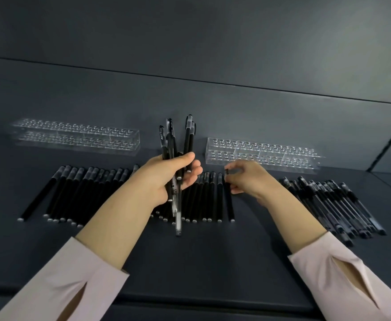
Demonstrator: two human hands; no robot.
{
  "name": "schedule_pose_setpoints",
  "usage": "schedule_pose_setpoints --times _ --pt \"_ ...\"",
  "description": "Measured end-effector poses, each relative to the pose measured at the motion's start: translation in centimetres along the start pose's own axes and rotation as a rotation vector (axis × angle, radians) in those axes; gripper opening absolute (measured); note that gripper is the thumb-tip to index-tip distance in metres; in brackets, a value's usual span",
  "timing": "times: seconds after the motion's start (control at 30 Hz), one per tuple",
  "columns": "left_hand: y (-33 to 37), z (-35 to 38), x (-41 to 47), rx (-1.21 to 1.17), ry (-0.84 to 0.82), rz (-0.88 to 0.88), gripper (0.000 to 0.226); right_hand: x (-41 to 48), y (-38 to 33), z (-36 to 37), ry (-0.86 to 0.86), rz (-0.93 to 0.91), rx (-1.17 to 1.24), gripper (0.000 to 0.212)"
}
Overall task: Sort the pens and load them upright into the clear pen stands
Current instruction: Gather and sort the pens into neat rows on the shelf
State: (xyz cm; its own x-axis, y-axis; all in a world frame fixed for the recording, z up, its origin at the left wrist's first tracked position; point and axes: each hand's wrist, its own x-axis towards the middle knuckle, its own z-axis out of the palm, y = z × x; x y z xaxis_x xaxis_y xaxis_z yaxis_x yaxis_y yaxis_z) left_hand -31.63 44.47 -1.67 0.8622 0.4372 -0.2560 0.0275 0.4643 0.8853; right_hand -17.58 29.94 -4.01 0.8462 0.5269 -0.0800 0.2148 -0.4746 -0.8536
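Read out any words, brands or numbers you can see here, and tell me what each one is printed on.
"RST2", roughly: white print along the clip of one pen in the bundle gripped by the left hand; the characters after it are blurred.
Clear-barrelled pens lying at the right: pale marks, too blurred to read.
Black pens in the row, the left clear stand and the right clear stand: no text visible.

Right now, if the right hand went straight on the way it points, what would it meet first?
Likely the left hand gripping its pen bundle, just beyond the right hand pinching a row pen; depth is unclear.
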Motion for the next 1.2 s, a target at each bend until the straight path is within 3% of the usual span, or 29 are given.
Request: schedule_pose_setpoints --times 0.23,0.33,0.47,0.6,0.73,0.83,0.93,1.0,1.1,1.2 --pt "-0.4 0.4 0.1 -0.005 -0.029 0.021 0.020 -0.4 0.0 0.8 -0.013 -0.058 0.105 0.033" --pt "-0.5 0.5 0.0 0.001 -0.051 0.019 0.021 -0.4 0.0 0.8 0.001 -0.060 0.127 0.029" --pt "-0.8 0.9 -0.2 -0.002 -0.069 0.035 0.021 -0.8 -0.5 0.6 0.057 -0.095 0.171 0.007" --pt "-0.8 1.7 -0.5 0.047 -0.099 0.048 0.018 -1.3 -1.6 -0.3 -0.068 -0.140 0.459 0.017" --pt "-1.0 2.5 -0.8 0.182 -0.111 0.048 0.023 -1.9 -2.3 -0.2 -0.251 -0.156 0.697 0.007" --pt "-1.2 2.7 -0.8 0.179 -0.130 0.055 0.024 -1.8 -2.5 -0.1 -0.261 -0.157 0.837 0.007" --pt "-0.9 2.4 -0.6 0.148 -0.110 0.059 0.023 -1.4 -2.5 -0.7 -0.153 -0.148 0.960 0.010" --pt "-0.6 1.7 -0.5 0.134 -0.078 0.062 0.024 -1.2 -2.2 -1.3 -0.071 -0.163 0.837 0.030" --pt "-0.1 0.6 -0.4 0.179 -0.025 0.084 0.023 -1.3 -1.4 -1.2 -0.022 -0.194 0.384 0.066" --pt "0.1 0.3 -0.4 0.200 -0.018 0.077 0.018 -1.6 -1.0 -0.3 -0.054 -0.181 0.186 0.077"
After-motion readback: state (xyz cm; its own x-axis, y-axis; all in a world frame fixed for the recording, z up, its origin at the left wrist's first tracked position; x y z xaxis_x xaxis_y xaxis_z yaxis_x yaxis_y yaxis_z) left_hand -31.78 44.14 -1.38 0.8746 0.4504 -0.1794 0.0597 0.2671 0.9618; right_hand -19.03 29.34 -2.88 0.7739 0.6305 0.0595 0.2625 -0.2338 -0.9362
